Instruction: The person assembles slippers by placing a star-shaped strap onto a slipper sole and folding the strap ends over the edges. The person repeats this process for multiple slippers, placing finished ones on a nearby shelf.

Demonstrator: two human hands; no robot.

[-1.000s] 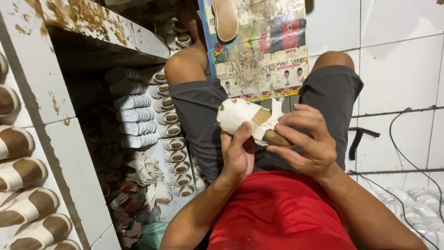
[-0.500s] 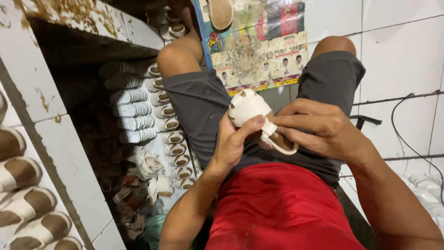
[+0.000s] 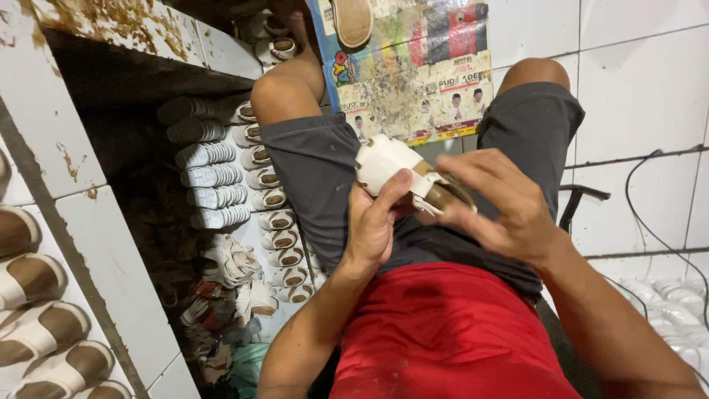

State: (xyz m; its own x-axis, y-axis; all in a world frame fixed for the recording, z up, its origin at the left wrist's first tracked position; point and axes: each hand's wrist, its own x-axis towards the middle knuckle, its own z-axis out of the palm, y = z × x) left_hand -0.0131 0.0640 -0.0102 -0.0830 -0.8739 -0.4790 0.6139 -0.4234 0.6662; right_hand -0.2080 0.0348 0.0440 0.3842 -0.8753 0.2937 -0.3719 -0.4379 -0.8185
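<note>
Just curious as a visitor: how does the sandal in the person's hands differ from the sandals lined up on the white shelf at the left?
The held sandal is gripped over the lap by the left hand and right hand, tilted; the shelf sandals rest untouched in a row. The held sandal is single; the shelf sandals are several. Both show white straps and brown insoles.

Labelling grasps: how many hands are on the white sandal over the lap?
2. The left hand grips the white sandal from below, thumb on its side; the right hand covers its brown end. No other hands show.
</note>
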